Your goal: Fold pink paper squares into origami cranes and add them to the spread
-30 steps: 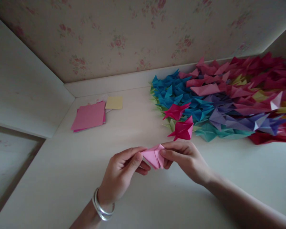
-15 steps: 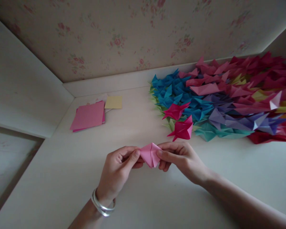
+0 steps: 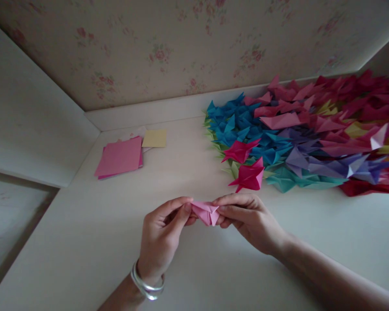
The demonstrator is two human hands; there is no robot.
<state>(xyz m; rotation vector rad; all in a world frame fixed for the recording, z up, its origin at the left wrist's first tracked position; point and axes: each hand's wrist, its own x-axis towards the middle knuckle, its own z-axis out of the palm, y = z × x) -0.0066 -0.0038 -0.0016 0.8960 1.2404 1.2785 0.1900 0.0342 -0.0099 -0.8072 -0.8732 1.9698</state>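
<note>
Centrally, just below the middle of the frame, the left hand (image 3: 160, 235) and right hand (image 3: 254, 220) pinched opposite ends of a folded pink paper (image 3: 207, 214). Probably it was light, springy and easily creased, best held by its outer corners. Beyond, at right, lay a heap of paper shapes (image 3: 300, 157).

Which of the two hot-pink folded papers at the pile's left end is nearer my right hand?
The lower one, just beyond your right hand; the upper one lies farther back, by blue folds.
</note>
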